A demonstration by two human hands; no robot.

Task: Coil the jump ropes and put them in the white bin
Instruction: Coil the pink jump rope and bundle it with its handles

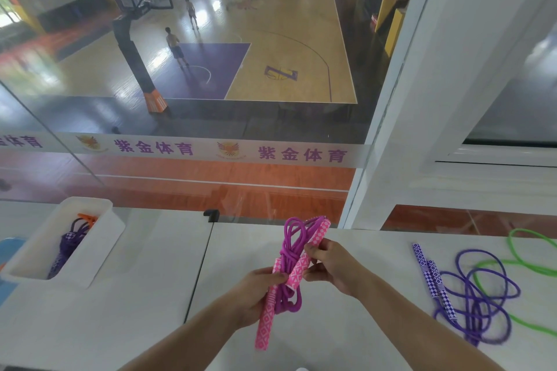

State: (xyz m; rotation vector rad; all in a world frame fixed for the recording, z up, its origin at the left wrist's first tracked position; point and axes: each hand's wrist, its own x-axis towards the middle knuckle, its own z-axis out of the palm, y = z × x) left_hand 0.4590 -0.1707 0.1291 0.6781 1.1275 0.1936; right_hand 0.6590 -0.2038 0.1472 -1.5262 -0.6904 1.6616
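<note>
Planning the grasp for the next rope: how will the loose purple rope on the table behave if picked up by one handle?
Purple rope lies in slack, overlapping loops, so the cord is likely floppy and would trail. It crosses the green rope, so it may drag that along. The handles look rigid and probably give a firm grip.

Both hands grip pink jump rope (291, 262) bundle at centre: left hand (256, 295), right hand (333, 268). White bin (99, 238) at 9 o'clock, loose purple rope (476, 295) at 3.

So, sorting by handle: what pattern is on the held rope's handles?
Pink with a white diamond lattice, clearest in the head view.
</note>
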